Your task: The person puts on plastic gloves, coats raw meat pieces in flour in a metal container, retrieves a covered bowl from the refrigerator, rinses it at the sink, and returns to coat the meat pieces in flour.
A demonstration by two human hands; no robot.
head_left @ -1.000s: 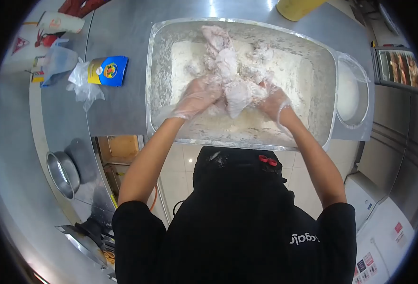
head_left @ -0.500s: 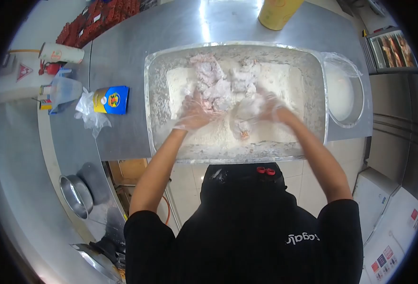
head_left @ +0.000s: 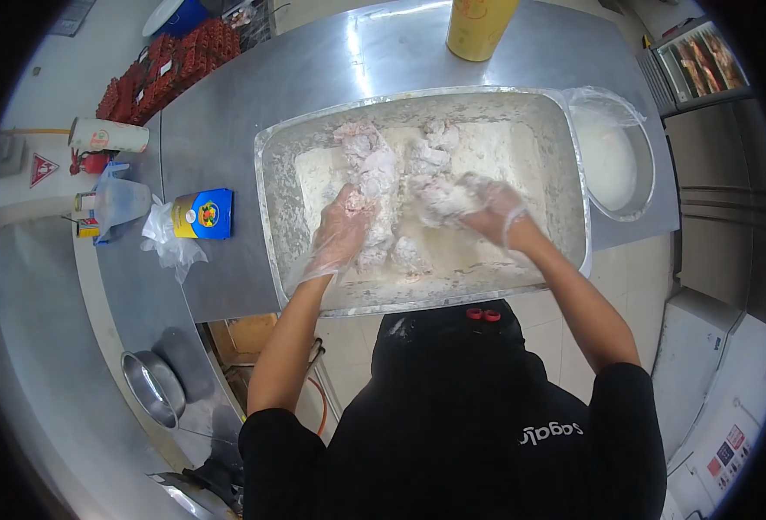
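A wide metal tray [head_left: 560, 165] holds white flour [head_left: 508, 156] and several flour-coated pieces of what looks like raw chicken [head_left: 378, 172]. My left hand [head_left: 341, 232], in a clear plastic glove, has its fingers curled on a pinkish chicken piece at the tray's left side. Also gloved, my right hand [head_left: 494, 214] grips a floured chicken piece [head_left: 442, 201] near the middle; both are smeared by motion. Another coated piece [head_left: 410, 254] lies in the flour between my hands, toward the near rim. Beyond the right hand's piece sits one more [head_left: 428, 156].
A round tub of white contents [head_left: 606, 165] adjoins the tray's right end. A yellow container [head_left: 480, 30] stands behind. On the left are a blue-and-yellow packet [head_left: 203, 214], a plastic bag [head_left: 170, 238], and a metal bowl [head_left: 153, 388]. Red egg-tray stacks [head_left: 170, 69] stand at the back left.
My right hand has shifted slightly left and now holds a piece up at mid-tray. My left hand has moved a little nearer. Coated pieces now lie nearer the front rim. The camera view has tilted.
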